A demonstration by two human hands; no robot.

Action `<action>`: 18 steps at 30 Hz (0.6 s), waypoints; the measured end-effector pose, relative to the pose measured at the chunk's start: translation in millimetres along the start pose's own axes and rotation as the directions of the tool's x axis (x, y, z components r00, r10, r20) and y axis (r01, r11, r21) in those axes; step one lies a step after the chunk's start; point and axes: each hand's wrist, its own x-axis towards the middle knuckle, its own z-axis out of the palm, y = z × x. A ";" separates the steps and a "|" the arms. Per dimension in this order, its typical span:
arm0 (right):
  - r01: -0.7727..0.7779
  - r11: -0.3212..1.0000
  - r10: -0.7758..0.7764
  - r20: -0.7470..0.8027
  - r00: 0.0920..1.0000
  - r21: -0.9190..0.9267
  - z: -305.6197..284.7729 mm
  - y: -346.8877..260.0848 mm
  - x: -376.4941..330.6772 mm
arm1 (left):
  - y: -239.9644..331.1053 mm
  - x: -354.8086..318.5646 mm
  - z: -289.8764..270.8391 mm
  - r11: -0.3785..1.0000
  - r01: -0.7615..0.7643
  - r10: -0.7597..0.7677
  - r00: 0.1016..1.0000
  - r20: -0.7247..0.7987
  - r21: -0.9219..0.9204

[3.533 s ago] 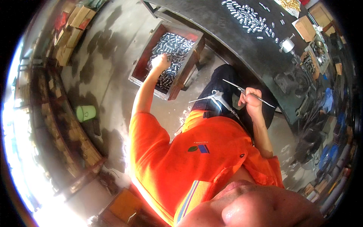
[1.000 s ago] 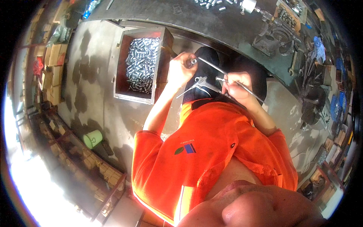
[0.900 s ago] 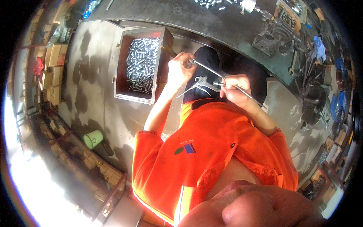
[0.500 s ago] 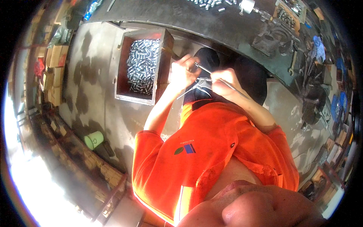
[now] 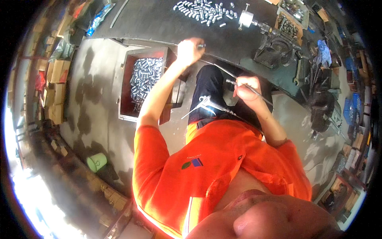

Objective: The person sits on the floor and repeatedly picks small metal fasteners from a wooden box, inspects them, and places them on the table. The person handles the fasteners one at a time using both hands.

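Note:
My left hand (image 5: 188,52) is raised over the near edge of the workbench (image 5: 151,26). Its fingers are closed on a small metal cylinder (image 5: 201,46), whose end shows past the fingertips. Above my lap, my right hand (image 5: 249,88) grips a long thin metal rod (image 5: 227,71), which slants up to the left with its tip a little below my left hand. A short dark piece with a bright end (image 5: 230,81) sticks out beside the right fingers; I cannot tell its kind. An air blow gun (image 5: 208,102) with its hose lies across my thighs.
A wooden box (image 5: 124,85) full of small metal cylinders (image 5: 146,77) stands left of my legs. More cylinders (image 5: 205,12) are scattered on the bench, next to a vise (image 5: 274,49) and a spanner (image 5: 297,74). A green cup (image 5: 96,162) lies on the floor.
My left hand has moved from the rod's tip up to the bench edge with the small cylinder. My right hand has shifted slightly right with the rod, farther from the blow gun.

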 end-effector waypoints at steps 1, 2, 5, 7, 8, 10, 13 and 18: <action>0.059 0.998 -0.058 0.046 0.997 -0.031 -4.3 5.2 0.7 | -5.0 20.7 5.2 1.000 0.011 -0.011 1.000 0.005 -0.002; 0.037 0.999 -0.036 0.065 0.997 -0.011 -5.0 6.9 0.7 | -8.7 41.3 9.6 1.000 0.023 -0.023 1.000 0.010 -0.005; 0.001 0.988 -0.017 0.105 0.994 0.152 1.5 0.8 4.9 | -13.5 84.4 3.7 0.992 0.125 -0.125 0.990 -0.058 -0.003; -0.054 0.995 0.044 0.123 0.991 0.082 -3.9 6.7 7.6 | 2.8 93.4 -8.4 0.984 0.082 -0.099 0.989 -0.107 -0.156; -0.082 0.995 0.074 0.134 0.988 0.052 -6.2 10.4 8.4 | 13.0 88.1 -14.8 0.972 0.101 -0.124 0.987 -0.097 -0.210; -0.089 0.994 0.081 0.115 0.990 0.064 -8.6 16.5 10.2 | 29.6 64.5 -21.1 0.918 0.087 -0.062 0.995 0.077 -0.387; -0.071 0.991 0.064 0.070 0.996 0.110 4.5 10.7 14.5 | 57.7 8.8 -42.8 0.571 0.388 -0.072 0.901 0.427 -0.723; -0.047 0.958 0.019 0.099 0.995 0.284 22.7 24.1 18.1 | 88.3 -59.6 -45.9 0.398 0.460 0.047 0.854 0.518 -0.794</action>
